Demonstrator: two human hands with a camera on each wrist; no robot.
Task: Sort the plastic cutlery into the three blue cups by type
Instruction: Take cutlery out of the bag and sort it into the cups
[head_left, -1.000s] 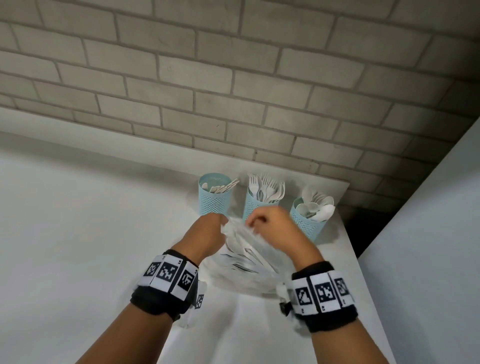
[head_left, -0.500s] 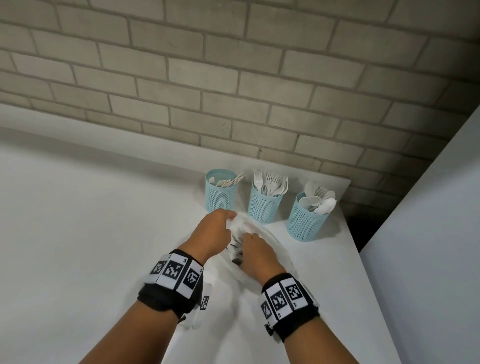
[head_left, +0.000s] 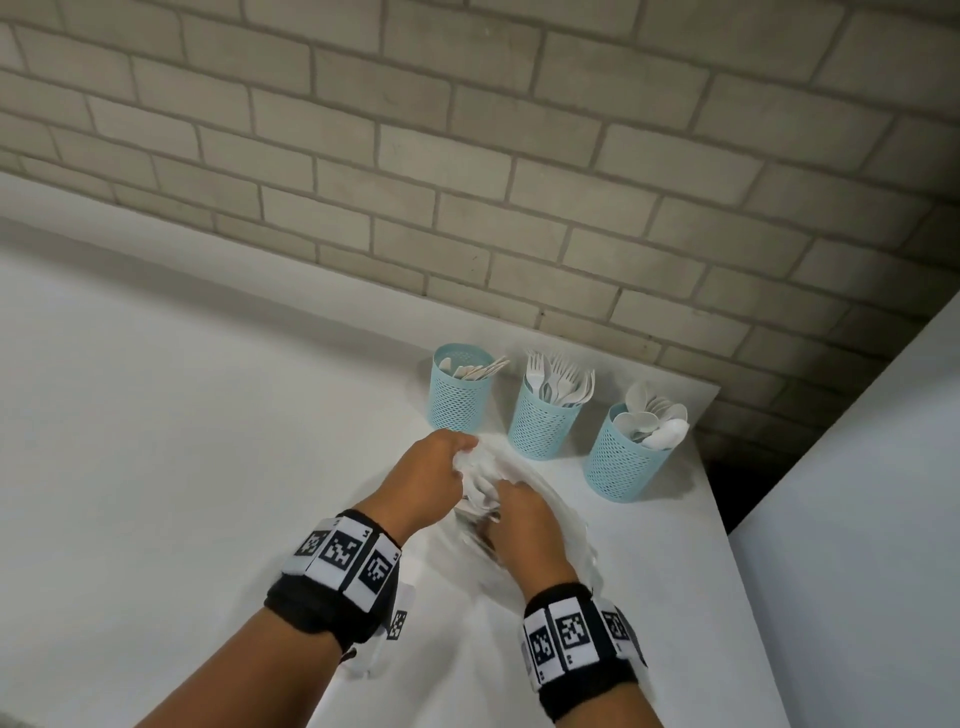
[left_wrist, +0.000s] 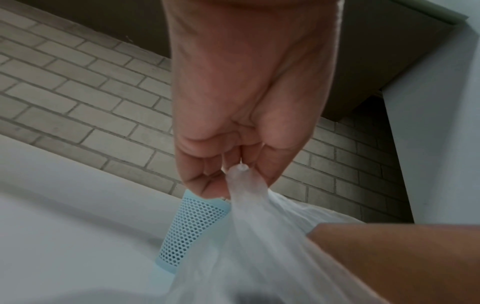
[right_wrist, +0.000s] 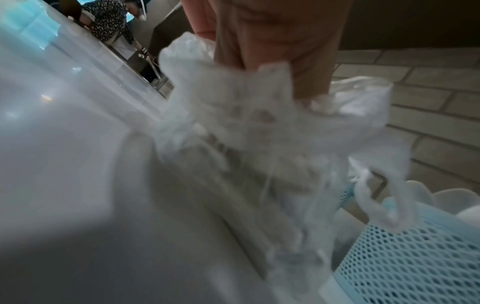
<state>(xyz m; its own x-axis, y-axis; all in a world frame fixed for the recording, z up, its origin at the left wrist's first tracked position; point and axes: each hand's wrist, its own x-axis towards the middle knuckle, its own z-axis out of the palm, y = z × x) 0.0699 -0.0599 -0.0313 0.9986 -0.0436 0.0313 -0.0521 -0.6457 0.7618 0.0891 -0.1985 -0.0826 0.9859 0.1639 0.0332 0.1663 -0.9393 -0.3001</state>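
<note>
Table (head_left: 156, 467): white; holds a plastic bag and, behind it by the brick wall, three blue cups in a row.
Bag (head_left: 566, 525): thin and clear, with unsorted cutlery inside, dimly seen; probably being opened for the next piece.
Left hand (head_left: 428, 480): fingers curled, pinching the bunched bag top, likely to steady it.
Right hand (head_left: 524, 519): reaching into the bag mouth; whether it grips anything I cannot tell.
Left cup (head_left: 460, 387): flat pieces, probably knives.
Middle cup (head_left: 545, 421): forks.
Right cup (head_left: 621, 457): spoons.
</note>
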